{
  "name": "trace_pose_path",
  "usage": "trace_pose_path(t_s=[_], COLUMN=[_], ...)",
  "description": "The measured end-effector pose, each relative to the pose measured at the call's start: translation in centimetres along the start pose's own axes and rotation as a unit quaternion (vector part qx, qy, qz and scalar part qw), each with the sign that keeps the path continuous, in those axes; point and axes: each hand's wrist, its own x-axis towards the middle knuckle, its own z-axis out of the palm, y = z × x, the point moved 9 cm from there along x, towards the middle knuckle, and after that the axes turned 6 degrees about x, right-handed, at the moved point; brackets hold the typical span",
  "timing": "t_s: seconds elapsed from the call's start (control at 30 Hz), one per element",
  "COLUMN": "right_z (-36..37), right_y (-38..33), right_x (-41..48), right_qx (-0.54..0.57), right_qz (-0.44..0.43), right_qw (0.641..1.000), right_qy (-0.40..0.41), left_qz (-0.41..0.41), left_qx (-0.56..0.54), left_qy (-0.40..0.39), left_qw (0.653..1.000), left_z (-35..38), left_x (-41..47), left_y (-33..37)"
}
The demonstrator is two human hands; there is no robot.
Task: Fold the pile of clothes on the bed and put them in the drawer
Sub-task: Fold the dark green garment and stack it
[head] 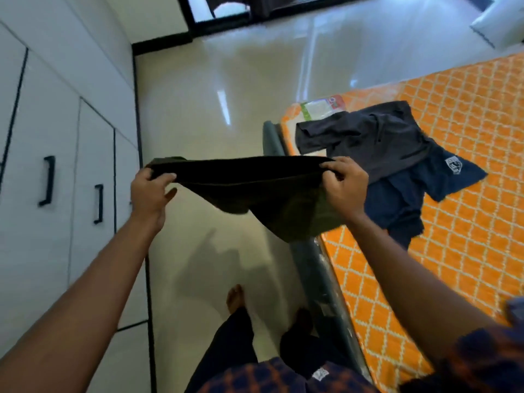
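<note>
I hold a dark olive garment [272, 199] stretched out in the air between my hands, over the floor beside the bed. My left hand [151, 188] grips its left end and my right hand [341, 185] grips its right end; the cloth sags below them. On the bed with the orange patterned sheet [467, 251] lie a dark grey shirt [368, 134] and, partly under it, a navy garment [411, 191] with a white crest. White cabinet doors and drawers with black handles [48, 180] fill the left side.
A glossy cream floor [221, 103] runs between cabinets and bed. The bed's grey frame edge [309, 262] is close to my bare feet [235, 299]. A white pillow [502, 21] lies at the far right, and a dark window frame at the top.
</note>
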Motion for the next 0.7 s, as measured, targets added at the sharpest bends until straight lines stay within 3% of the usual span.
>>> trace_pose_path(t_s=[0.1,0.27,0.4,0.53,0.63,0.7], right_z=[4.7,9.6,12.9,14.8,15.6,15.8], right_y=[-2.5,-5.1,-10.1,-15.0,-17.7,-18.7], right_x=[-4.3,-8.4,-6.7,-4.7,-4.7,-4.6], right_qx=[0.092,0.102,0.057,-0.036,-0.039,-0.035], right_qz=[0.063,0.120,0.053,-0.061,-0.108,-0.124], right_qw=[0.993,0.985,0.997,0.995,0.989,0.986], right_qy=[0.038,0.065,-0.008,-0.070,-0.093,-0.103], left_qz=[-0.033,-0.018,-0.017,-0.097,-0.168,-0.173], left_qx=[-0.118,-0.045,0.022,0.027,-0.029,0.015], left_qy=[0.137,0.327,0.363,0.394,0.406,0.382], left_qw=[0.983,0.944,0.932,0.914,0.898,0.908], left_z=[-7.0,-15.6,-20.3,-23.4,-23.7,-23.4], left_x=[-0.4,-1.6,-0.7,0.2,0.4,0.8], left_y=[-1.2,-2.0,-2.0,-5.4,-8.2,-9.1])
